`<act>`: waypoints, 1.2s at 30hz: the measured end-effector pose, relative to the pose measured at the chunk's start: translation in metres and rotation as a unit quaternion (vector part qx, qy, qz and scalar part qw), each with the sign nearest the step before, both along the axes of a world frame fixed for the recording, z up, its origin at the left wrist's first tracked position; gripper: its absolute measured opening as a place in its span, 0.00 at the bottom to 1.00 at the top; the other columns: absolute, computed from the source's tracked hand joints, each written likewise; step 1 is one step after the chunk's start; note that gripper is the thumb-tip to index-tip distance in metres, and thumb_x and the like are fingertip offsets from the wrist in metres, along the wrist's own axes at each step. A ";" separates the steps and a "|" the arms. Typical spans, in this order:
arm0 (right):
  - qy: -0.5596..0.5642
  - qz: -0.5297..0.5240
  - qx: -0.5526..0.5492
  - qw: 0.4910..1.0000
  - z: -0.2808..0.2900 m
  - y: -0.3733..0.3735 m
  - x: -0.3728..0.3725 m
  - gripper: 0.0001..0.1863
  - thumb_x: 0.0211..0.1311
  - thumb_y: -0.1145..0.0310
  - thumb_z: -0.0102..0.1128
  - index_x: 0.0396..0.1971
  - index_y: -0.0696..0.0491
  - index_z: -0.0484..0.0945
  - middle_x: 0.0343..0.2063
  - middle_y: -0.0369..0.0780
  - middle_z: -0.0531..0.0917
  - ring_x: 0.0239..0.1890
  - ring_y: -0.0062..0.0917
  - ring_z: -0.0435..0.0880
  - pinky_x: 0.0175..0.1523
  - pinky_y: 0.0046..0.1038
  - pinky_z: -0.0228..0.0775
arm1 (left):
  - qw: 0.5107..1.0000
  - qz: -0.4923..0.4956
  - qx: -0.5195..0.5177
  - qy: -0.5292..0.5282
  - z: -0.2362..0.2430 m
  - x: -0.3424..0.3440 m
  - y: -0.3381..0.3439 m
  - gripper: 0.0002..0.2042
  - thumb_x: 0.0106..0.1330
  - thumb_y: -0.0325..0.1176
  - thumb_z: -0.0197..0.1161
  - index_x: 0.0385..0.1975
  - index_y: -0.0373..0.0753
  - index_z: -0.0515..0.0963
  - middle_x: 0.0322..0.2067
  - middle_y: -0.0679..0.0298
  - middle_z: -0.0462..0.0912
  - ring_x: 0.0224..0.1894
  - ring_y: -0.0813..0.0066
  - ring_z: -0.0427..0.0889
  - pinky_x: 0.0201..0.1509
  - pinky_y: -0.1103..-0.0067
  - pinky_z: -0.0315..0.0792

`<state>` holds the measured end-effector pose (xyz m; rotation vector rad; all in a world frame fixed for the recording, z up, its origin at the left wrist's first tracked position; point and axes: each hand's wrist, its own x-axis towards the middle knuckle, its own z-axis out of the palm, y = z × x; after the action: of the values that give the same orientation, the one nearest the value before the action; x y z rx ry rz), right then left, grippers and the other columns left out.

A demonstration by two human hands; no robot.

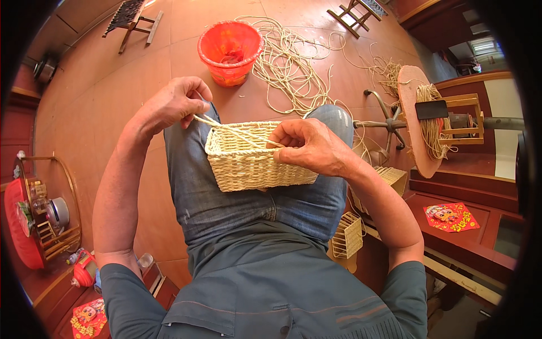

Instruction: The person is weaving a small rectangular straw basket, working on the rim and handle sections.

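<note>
A cream woven basket (262, 169), rectangular with a rolled rim, rests across my thighs. My left hand (179, 103) is off its far left corner, fingers pinched on a pale cord (210, 120). From there the cord runs over the basket's opening toward my right hand (310, 146). That hand is closed over the near rim on the right side, thumb outside and fingers inside. Whether its fingertips also pinch a cord end is hidden.
A red bucket (230, 53) stands on the floor ahead, beside a loose heap of cord (291, 65). To the right are a round board (411, 121) with wound cord and a black phone (432, 109), plus a small unfinished basket frame (348, 236). Folding stools (132, 22) stand farther off.
</note>
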<state>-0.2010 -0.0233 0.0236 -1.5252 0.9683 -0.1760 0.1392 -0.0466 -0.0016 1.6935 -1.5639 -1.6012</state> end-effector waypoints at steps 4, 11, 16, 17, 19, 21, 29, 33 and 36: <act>0.025 0.013 0.017 0.999 -0.001 -0.003 0.001 0.11 0.66 0.70 0.71 0.42 0.60 0.85 0.33 0.31 0.85 0.36 0.12 0.79 0.42 0.23 0.73 | 0.994 0.062 -0.037 0.080 0.002 0.000 0.006 0.08 0.76 0.34 0.71 0.46 0.38 0.82 0.33 0.69 0.83 0.27 0.83 0.80 0.32 0.82 0.77; 0.010 0.039 0.046 0.998 -0.003 -0.010 0.003 0.11 0.64 0.69 0.72 0.41 0.59 0.85 0.32 0.29 0.84 0.36 0.12 0.77 0.43 0.23 0.70 | 0.965 0.203 -0.085 0.142 -0.004 0.001 0.039 0.12 0.81 0.41 0.67 0.48 0.37 0.82 0.36 0.69 0.84 0.28 0.86 0.79 0.34 0.84 0.78; -0.011 0.034 0.049 0.998 -0.005 -0.011 0.003 0.12 0.64 0.69 0.73 0.43 0.59 0.86 0.33 0.30 0.84 0.37 0.13 0.78 0.46 0.22 0.71 | 0.925 0.243 -0.288 0.040 0.004 -0.032 0.088 0.08 0.81 0.33 0.66 0.46 0.34 0.84 0.33 0.69 0.83 0.30 0.86 0.77 0.36 0.83 0.75; -0.020 0.027 0.048 0.998 -0.007 -0.011 0.002 0.13 0.63 0.69 0.74 0.45 0.59 0.87 0.33 0.30 0.84 0.38 0.13 0.78 0.47 0.22 0.72 | 0.910 0.249 -0.331 0.001 0.007 -0.047 0.098 0.07 0.81 0.32 0.66 0.46 0.34 0.84 0.32 0.69 0.83 0.31 0.85 0.77 0.37 0.82 0.74; -0.034 0.013 0.054 0.998 -0.004 -0.010 0.003 0.16 0.61 0.72 0.73 0.47 0.61 0.87 0.35 0.32 0.86 0.39 0.15 0.81 0.49 0.24 0.75 | 0.885 0.263 -0.382 -0.031 0.011 -0.069 0.119 0.05 0.78 0.28 0.69 0.48 0.36 0.84 0.31 0.68 0.82 0.32 0.83 0.76 0.39 0.80 0.73; -0.049 0.003 0.061 0.997 -0.001 -0.009 0.005 0.18 0.60 0.74 0.72 0.50 0.62 0.87 0.36 0.34 0.88 0.40 0.16 0.83 0.52 0.26 0.78 | 0.854 0.275 -0.439 -0.038 0.004 -0.079 0.135 0.05 0.78 0.26 0.70 0.48 0.37 0.84 0.35 0.67 0.82 0.34 0.82 0.76 0.39 0.81 0.72; -0.046 0.012 0.010 0.999 -0.001 -0.007 0.004 0.23 0.61 0.75 0.72 0.56 0.64 0.84 0.41 0.36 0.88 0.44 0.18 0.85 0.54 0.26 0.79 | 0.810 0.243 -0.533 -0.030 -0.010 -0.098 0.169 0.12 0.87 0.38 0.58 0.48 0.36 0.82 0.43 0.61 0.79 0.42 0.75 0.77 0.46 0.81 0.71; -0.060 0.032 0.030 0.997 -0.001 -0.012 0.004 0.25 0.60 0.74 0.74 0.58 0.64 0.82 0.42 0.38 0.89 0.44 0.19 0.85 0.55 0.26 0.80 | 0.830 0.100 -0.538 -0.109 -0.010 -0.125 0.165 0.11 0.66 0.18 0.75 0.45 0.37 0.86 0.39 0.57 0.86 0.41 0.59 0.87 0.44 0.68 0.81; -0.054 0.049 0.017 0.997 -0.003 -0.013 0.002 0.27 0.60 0.74 0.75 0.60 0.63 0.82 0.44 0.39 0.90 0.46 0.19 0.86 0.56 0.26 0.80 | 0.819 0.059 -0.546 -0.169 -0.025 -0.134 0.159 0.16 0.65 0.21 0.76 0.52 0.38 0.88 0.40 0.60 0.86 0.41 0.60 0.86 0.46 0.67 0.81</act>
<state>-0.1994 -0.0365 0.0206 -1.5130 0.8057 -0.1697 0.0055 0.1121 -0.0267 1.3240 -1.8951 -0.1273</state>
